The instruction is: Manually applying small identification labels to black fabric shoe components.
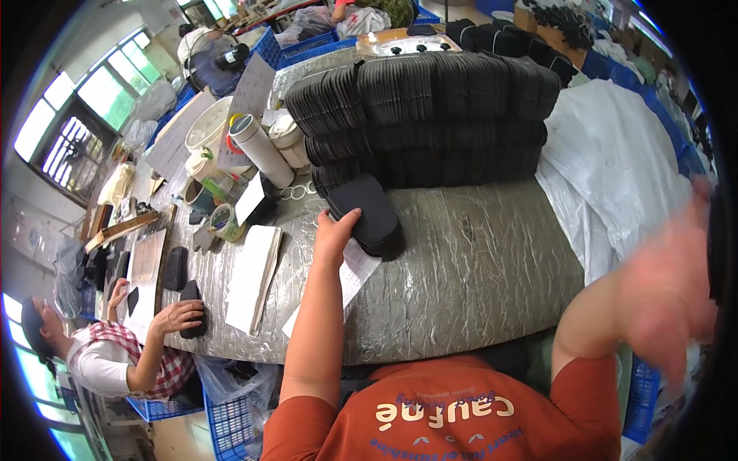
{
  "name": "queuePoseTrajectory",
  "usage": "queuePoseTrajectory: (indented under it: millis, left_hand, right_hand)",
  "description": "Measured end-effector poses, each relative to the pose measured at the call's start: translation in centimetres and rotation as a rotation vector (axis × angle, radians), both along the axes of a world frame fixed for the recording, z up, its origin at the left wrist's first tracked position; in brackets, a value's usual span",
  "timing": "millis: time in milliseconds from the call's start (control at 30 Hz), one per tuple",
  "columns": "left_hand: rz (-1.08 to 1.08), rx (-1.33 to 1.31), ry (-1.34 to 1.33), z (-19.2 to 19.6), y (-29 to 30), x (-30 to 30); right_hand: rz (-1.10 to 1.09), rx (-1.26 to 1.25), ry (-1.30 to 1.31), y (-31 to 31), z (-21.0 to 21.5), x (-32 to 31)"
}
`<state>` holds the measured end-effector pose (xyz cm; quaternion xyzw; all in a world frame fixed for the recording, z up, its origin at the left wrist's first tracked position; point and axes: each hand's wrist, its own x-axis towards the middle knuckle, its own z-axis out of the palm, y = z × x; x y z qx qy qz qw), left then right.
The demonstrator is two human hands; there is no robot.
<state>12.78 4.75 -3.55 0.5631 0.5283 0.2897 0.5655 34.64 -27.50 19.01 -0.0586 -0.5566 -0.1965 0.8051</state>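
Note:
My left hand (337,232) grips the near left edge of a short stack of black, flat, round-ended fabric pads (370,213), its thumb on top. This stack sits on the silver-grey covered table (469,284), partly over a white printed sheet (358,269). Right behind it rise long rows of similar black pads (430,96), packed on edge and piled in layers. My right hand (673,284) is raised at the far right, away from the pads, in front of white plastic sheeting (615,154). Motion smears its fingers, so what it holds, if anything, cannot be made out.
A white bottle (261,150), tubs and a tape roll (225,219) crowd the table's left part, near a folded white cloth (254,280). At the left a co-worker's hand (178,315) rests on a black pad stack. Blue crates (231,421) stand below the table edge.

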Motion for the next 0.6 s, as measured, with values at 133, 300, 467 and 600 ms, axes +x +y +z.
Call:
queuePoseTrajectory:
  millis: [133, 300, 467, 600]
  left_hand:
    - [0.003, -0.039, -0.249, 0.4, -2.1, -0.2]
    - [-0.198, -0.028, -0.672, 0.8, -8.7, 1.4]
    - [-0.347, 0.118, -0.647, -1.0, -10.3, -1.1]
    - [-0.569, 0.339, -0.454, -2.8, -10.0, -0.9]
  right_hand:
    - [-0.135, -1.144, 0.126, 10.5, -12.7, -3.8]
    - [0.708, -1.550, 0.503, 13.3, -24.8, -5.7]
    - [0.117, -1.720, 0.063, 9.0, -19.0, -4.8]
    - [-0.420, -1.861, -0.507, 6.4, -17.0, -4.8]
